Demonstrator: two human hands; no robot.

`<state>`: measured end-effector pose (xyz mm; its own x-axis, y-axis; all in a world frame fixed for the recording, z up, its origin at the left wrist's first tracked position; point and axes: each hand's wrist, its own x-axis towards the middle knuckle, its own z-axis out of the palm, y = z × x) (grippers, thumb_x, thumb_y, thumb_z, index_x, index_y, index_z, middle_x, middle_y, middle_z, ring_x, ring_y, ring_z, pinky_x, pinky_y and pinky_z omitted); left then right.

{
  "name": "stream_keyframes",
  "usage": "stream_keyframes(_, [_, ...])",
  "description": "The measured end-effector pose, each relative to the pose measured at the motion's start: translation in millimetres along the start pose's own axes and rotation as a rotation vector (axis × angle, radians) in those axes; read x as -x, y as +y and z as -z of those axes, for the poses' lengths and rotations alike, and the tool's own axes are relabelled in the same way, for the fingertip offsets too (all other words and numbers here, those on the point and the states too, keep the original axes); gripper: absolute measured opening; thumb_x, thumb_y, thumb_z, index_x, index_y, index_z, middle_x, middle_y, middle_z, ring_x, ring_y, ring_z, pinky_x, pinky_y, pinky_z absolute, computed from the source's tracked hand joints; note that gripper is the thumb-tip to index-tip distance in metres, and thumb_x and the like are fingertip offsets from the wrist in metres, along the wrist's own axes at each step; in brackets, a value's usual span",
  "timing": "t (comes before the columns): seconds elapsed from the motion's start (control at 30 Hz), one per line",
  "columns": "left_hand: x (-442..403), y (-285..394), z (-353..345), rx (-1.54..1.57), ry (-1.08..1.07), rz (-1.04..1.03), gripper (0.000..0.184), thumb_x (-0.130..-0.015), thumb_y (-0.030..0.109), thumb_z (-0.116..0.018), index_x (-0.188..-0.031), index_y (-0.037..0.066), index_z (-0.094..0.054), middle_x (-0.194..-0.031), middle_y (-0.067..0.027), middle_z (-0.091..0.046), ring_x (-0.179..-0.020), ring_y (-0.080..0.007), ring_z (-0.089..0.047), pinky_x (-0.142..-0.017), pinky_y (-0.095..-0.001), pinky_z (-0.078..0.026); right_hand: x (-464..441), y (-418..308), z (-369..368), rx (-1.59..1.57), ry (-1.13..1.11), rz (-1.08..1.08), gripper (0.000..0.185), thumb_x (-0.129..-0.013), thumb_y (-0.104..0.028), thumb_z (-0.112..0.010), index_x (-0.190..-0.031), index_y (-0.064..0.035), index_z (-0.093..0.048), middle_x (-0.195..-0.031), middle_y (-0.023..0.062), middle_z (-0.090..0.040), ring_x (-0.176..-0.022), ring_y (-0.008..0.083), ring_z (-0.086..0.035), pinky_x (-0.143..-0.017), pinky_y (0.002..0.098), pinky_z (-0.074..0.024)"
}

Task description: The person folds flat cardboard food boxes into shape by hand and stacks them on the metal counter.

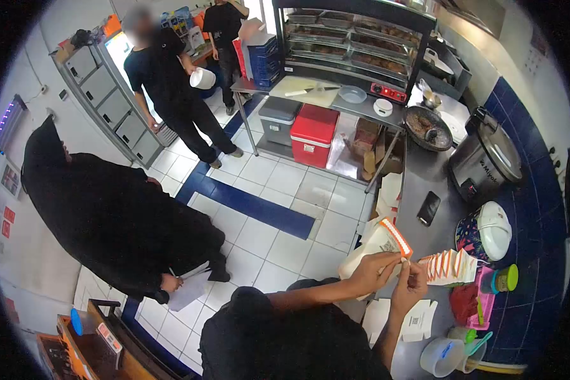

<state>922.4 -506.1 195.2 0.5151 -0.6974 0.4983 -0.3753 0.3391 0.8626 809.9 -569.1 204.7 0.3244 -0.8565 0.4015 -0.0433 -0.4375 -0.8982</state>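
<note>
Both my hands are on a white paper food box (375,246) with an orange stripe along its top edge. My left hand (375,273) grips its near side. At the box's near corner, the fingers of my right hand (410,286) are pinched together on the edge, close to my left fingertips. Just right of my hands, on the metal counter (413,237), stands a nested row of similar folded boxes (449,267). Flat white box blanks (418,320) lie beneath my right wrist.
Beyond my hands are a phone (429,209), a flowered pot (484,231), a large cooker (486,155) and a wok (427,128). Plastic tubs (442,358) and a pink basket (484,297) sit at the right. A person in black (107,209) holds papers at left; two others stand farther back.
</note>
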Motion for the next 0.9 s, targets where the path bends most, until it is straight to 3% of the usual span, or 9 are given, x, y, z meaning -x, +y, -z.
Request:
stream_keyframes(0.23, [36,19,11,-0.119,0.002,-0.080,0.026,-0.088,0.003,-0.065,-0.113,-0.005,-0.066,-0.104,-0.0218,-0.071,-0.094,-0.0327,-0.071,-0.081,-0.0355,-0.056,37,-30,-6,0.001,0.058,0.058,0.009,-0.094,-0.004,-0.065,-0.087,0.0005,-0.061,-0.086,0.0015,-0.055,-0.074,0.0054,-0.052,-0.064,0.0203,-0.0436])
stream_keyframes(0.33, [45,29,12,-0.083,-0.030,-0.090,0.025,-0.088,0.003,-0.066,-0.112,-0.005,-0.067,-0.102,-0.0216,-0.071,-0.091,-0.0322,-0.072,-0.079,-0.0354,-0.057,52,-31,-5,-0.025,0.128,0.031,0.007,-0.089,-0.001,-0.068,-0.084,0.0011,-0.063,-0.089,0.0058,-0.056,-0.074,0.0088,-0.056,-0.062,0.0229,-0.0477])
stream_keyframes(0.53, [45,35,5,-0.023,-0.059,-0.144,0.024,-0.087,0.003,-0.066,-0.110,-0.005,-0.067,-0.097,-0.0204,-0.071,-0.086,-0.0318,-0.072,-0.075,-0.0360,-0.057,62,-35,8,0.043,0.217,0.059,0.008,-0.088,0.000,-0.068,-0.082,0.0003,-0.062,-0.089,0.0056,-0.056,-0.072,0.0089,-0.057,-0.059,0.0225,-0.0475])
stream_keyframes(0.9, [9,41,29,-0.074,-0.101,-0.325,0.025,-0.083,-0.002,-0.066,-0.107,-0.003,-0.066,-0.089,-0.0189,-0.068,-0.076,-0.0322,-0.069,-0.067,-0.0370,-0.055,38,-67,-17,0.041,0.244,0.105,0.006,-0.088,0.000,-0.068,-0.087,0.0028,-0.063,-0.090,0.0103,-0.060,-0.078,0.0139,-0.062,-0.068,0.0255,-0.0525])
